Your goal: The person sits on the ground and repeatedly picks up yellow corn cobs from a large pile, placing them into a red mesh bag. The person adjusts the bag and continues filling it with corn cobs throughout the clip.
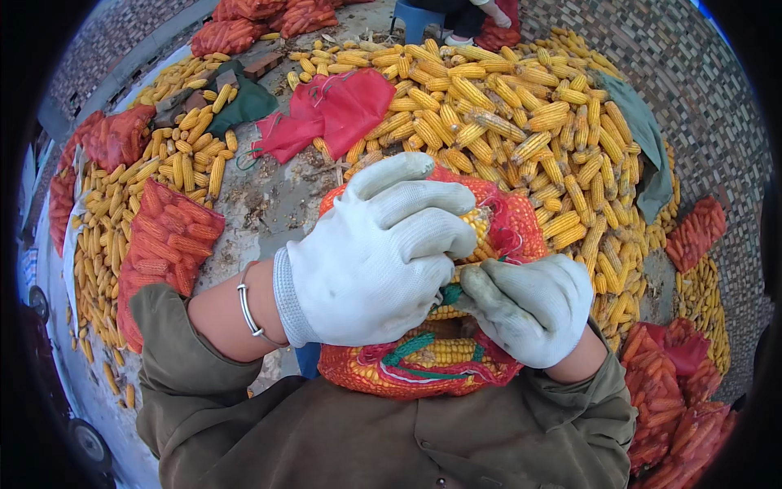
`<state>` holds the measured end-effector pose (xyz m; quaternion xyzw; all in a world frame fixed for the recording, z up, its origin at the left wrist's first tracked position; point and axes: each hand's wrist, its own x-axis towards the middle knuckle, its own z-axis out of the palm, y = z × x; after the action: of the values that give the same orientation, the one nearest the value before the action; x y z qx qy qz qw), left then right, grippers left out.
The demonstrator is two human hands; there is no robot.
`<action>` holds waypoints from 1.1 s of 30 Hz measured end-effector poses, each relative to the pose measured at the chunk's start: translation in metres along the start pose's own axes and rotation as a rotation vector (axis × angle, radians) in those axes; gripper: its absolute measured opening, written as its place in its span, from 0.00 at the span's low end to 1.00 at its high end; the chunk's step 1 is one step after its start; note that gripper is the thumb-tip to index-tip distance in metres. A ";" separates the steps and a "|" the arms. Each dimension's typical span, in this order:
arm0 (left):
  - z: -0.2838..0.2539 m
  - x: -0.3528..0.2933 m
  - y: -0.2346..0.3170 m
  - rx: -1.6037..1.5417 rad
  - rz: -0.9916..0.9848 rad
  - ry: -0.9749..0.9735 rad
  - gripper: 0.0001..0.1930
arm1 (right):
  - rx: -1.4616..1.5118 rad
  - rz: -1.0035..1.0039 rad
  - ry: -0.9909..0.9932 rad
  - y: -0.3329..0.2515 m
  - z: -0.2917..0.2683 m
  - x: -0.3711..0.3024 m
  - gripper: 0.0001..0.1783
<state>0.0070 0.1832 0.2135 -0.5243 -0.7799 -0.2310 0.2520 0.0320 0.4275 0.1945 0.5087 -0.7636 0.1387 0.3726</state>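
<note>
A red mesh bag (346,376) full of yellow corn cobs is right in front of my body, its mouth gathered with green cord (450,294) and a white string. Both hands wear white knit gloves over the bag's mouth. My left hand (375,253) comes from the left with its fingers curled; its thumb and whatever it pinches are hidden behind them. Close against it, my right hand (529,306) is closed, thumb and forefinger pinching the green cord. Between the hands, corn cobs (444,352) show through the partly gaping mouth.
A large heap of corn cobs (489,114) spreads ahead and right, with another at left. Filled red mesh bags (171,236) lie around. An empty red bag (330,114) and green cloth (643,147) rest on the heaps. At the top, another person sits near a blue stool (414,20).
</note>
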 end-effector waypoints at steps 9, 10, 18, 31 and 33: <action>-0.010 0.003 0.005 -0.006 -0.106 -0.110 0.21 | -0.172 -0.050 0.092 -0.005 0.000 0.003 0.08; -0.009 0.004 0.005 0.016 -0.114 -0.136 0.20 | -0.144 -0.030 0.059 -0.004 0.000 0.003 0.09; 0.003 0.004 -0.017 -0.311 -0.140 -0.182 0.13 | -0.039 0.025 0.012 -0.006 -0.003 -0.001 0.13; -0.012 0.012 0.003 0.015 0.015 -0.247 0.09 | 0.285 0.230 -0.280 -0.013 -0.033 -0.020 0.09; -0.012 0.022 0.004 0.037 0.068 -0.297 0.10 | 0.299 0.289 -0.221 -0.018 -0.034 -0.027 0.13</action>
<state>0.0050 0.1929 0.2369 -0.5740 -0.7945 -0.1280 0.1511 0.0683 0.4580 0.1954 0.4556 -0.8356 0.2460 0.1835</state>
